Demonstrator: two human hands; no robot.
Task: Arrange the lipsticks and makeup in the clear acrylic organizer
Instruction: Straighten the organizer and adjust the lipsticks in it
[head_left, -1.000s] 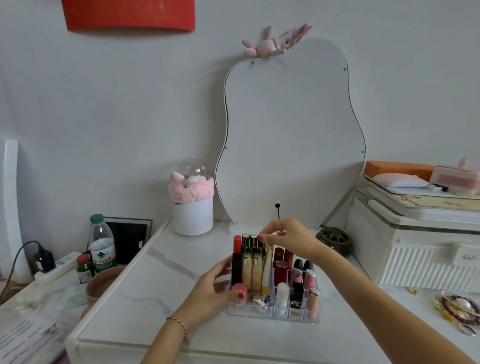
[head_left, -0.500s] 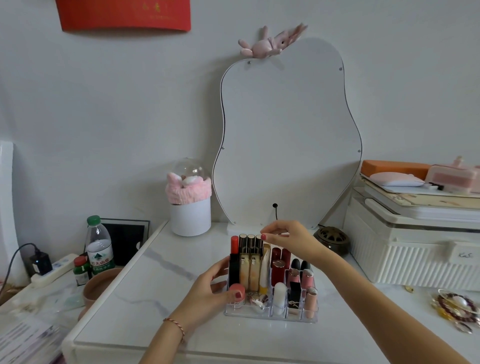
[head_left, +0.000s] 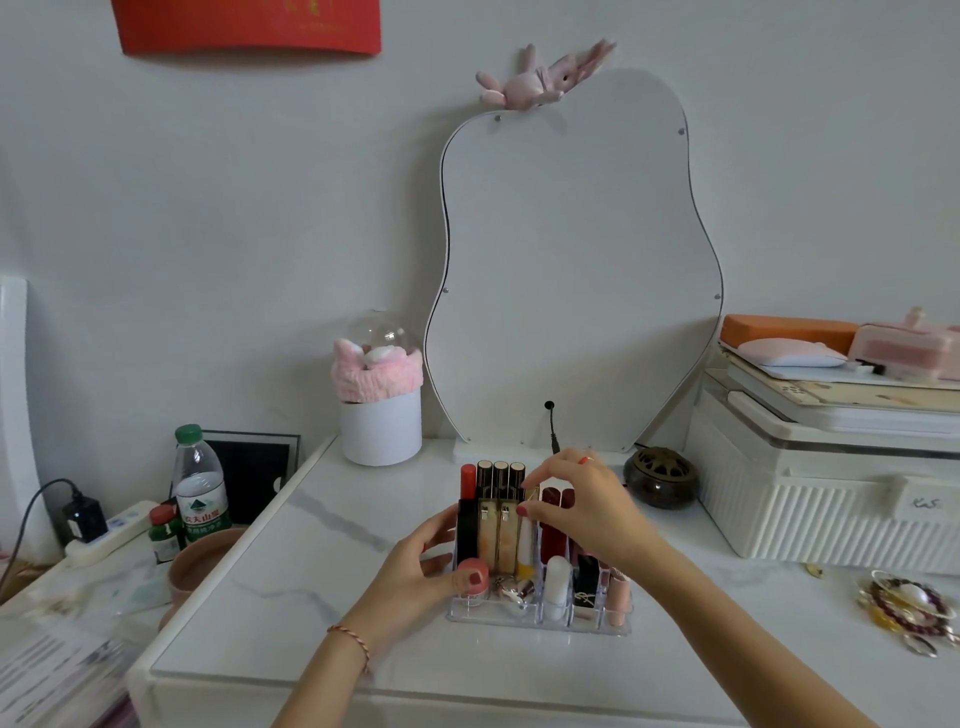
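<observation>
The clear acrylic organizer (head_left: 597, 626) stands on the white marble table, filled with upright lipsticks. Its back row holds a red lipstick (head_left: 467, 480) and gold-capped tubes (head_left: 500, 475). Dark red lipsticks (head_left: 551, 525) stand in the middle. In front are a white balm (head_left: 556, 582), a black lipstick (head_left: 586, 577) and a pink tube (head_left: 618, 597). My left hand (head_left: 410, 577) grips the organizer's left side, thumb on a pink jar (head_left: 465, 571). My right hand (head_left: 587, 504) pinches the top of a pale tube (head_left: 525, 551) standing in a middle slot.
A curvy mirror (head_left: 571, 260) and a white cup with a pink headband (head_left: 381, 431) stand behind. A dark round burner (head_left: 660, 475) and a white storage box (head_left: 810, 493) are at the right, beads (head_left: 904, 605) near the right edge. A water bottle (head_left: 200, 483) and bowl (head_left: 202, 566) sit left.
My right hand has come down a little over the back of the organizer, still pinching the pale tube. My left hand has stayed on the organizer's left side.
</observation>
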